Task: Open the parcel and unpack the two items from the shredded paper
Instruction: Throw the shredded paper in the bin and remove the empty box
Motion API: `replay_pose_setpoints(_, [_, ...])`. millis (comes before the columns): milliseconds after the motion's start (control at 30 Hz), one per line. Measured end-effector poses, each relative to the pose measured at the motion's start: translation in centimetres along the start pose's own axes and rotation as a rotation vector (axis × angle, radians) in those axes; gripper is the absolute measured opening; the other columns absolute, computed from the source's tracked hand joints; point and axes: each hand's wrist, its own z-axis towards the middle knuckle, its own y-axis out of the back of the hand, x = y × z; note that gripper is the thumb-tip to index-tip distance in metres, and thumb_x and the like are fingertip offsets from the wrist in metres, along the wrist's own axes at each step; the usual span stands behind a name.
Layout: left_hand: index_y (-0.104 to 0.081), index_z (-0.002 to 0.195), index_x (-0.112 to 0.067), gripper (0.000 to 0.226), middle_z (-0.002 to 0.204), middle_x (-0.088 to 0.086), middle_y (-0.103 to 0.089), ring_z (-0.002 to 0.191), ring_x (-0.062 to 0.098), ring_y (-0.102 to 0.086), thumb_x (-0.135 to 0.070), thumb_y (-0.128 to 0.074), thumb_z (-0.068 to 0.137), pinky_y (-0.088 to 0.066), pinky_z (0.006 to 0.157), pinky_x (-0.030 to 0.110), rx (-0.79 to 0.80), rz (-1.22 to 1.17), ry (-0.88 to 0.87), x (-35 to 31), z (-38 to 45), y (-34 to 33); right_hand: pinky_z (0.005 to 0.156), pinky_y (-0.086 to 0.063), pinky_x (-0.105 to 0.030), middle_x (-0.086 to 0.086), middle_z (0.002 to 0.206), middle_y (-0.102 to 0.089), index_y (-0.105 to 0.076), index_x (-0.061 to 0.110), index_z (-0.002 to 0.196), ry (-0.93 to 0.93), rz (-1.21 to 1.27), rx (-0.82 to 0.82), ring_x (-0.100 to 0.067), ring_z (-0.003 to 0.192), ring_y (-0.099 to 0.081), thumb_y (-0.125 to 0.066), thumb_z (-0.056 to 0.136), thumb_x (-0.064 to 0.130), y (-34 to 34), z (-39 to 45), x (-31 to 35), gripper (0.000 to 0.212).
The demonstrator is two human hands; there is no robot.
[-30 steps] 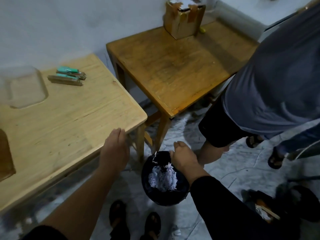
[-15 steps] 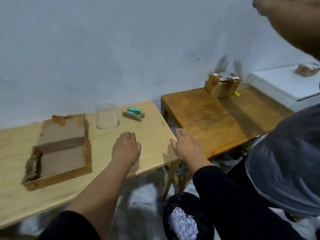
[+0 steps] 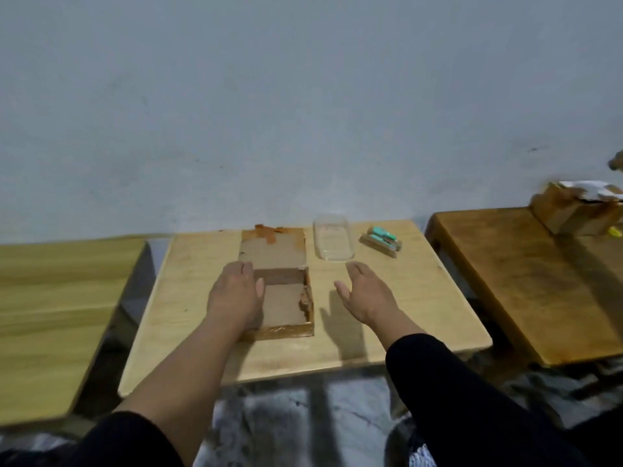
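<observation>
Both hands now up over bench (image 3: 421, 318); left hand (image 3: 236, 294) flat on opened parcel (image 3: 279, 291), right hand (image 3: 365, 296) beside it, fingers spread, holding nothing.
Unpacking looks finished: clear case (image 3: 333, 242) and green item (image 3: 382, 238) out; next, likely clear the parcel.

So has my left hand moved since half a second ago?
Yes. The left hand has gone leftward along the light table, from its bare front right part onto the open cardboard box.

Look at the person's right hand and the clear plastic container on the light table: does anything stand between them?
Nothing visible does. The right hand is open above bare table, and the clear plastic container lies just beyond its fingertips. The opened cardboard parcel sits to the left under the left hand.
</observation>
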Motion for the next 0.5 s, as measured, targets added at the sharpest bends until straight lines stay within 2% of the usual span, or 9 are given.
replay_pose_setpoints(167, [-0.041,0.129,-0.006,0.047,0.129,0.016,-0.048,0.12,0.029,-0.043,-0.035,-0.045,0.092,-0.039,0.097,0.038,0.146,-0.135,0.087,6.1,-0.5,-3.8,0.11,-0.027,-0.032,-0.01,0.153,-0.023,-0.021,0.007,0.144,-0.063,0.082,0.145,-0.024,0.138,-0.027,-0.049,0.091,0.042,-6.1,1.4,2.6,0.069])
replay_pose_setpoints(267, [-0.024,0.141,-0.005,0.07,0.145,0.017,-0.033,0.133,0.03,-0.031,-0.04,-0.054,0.088,-0.029,0.108,0.038,0.305,-0.266,0.139,8.6,-0.8,-6.2,0.111,-0.027,-0.032,-0.01,0.152,-0.023,-0.019,0.005,0.144,-0.118,0.139,0.203,-0.025,0.137,-0.03,-0.063,0.083,0.043,-8.7,1.9,3.3,0.084])
replay_pose_setpoints(333, [-0.016,0.144,-0.006,0.083,0.148,0.018,-0.03,0.135,0.031,-0.03,-0.045,-0.058,0.084,-0.027,0.111,0.039,0.375,-0.362,0.163,9.8,-0.9,-7.4,0.111,-0.026,-0.031,-0.012,0.151,-0.025,-0.017,0.004,0.144,-0.151,0.195,0.213,-0.026,0.137,-0.03,-0.07,0.077,0.041,-10.0,2.2,3.5,0.094])
replay_pose_setpoints(400, [-0.02,0.143,-0.008,0.08,0.143,0.019,-0.039,0.129,0.033,-0.039,-0.044,-0.059,0.083,-0.034,0.105,0.038,0.379,-0.443,0.159,10.4,-0.8,-8.2,0.111,-0.026,-0.032,-0.014,0.149,-0.03,-0.016,0.004,0.144,-0.21,0.273,0.201,-0.028,0.136,-0.031,-0.074,0.073,0.04,-11.0,2.5,3.6,0.098])
replay_pose_setpoints(500, [-0.028,0.141,-0.018,0.065,0.133,0.015,-0.052,0.119,0.033,-0.05,-0.034,-0.058,0.086,-0.04,0.096,0.034,0.329,-0.538,0.13,10.5,-0.7,-8.9,0.108,-0.037,-0.033,-0.011,0.138,-0.05,-0.029,0.009,0.143,-0.29,0.443,0.169,-0.026,0.126,-0.046,-0.077,0.07,0.039,-12.0,2.6,3.6,0.093])
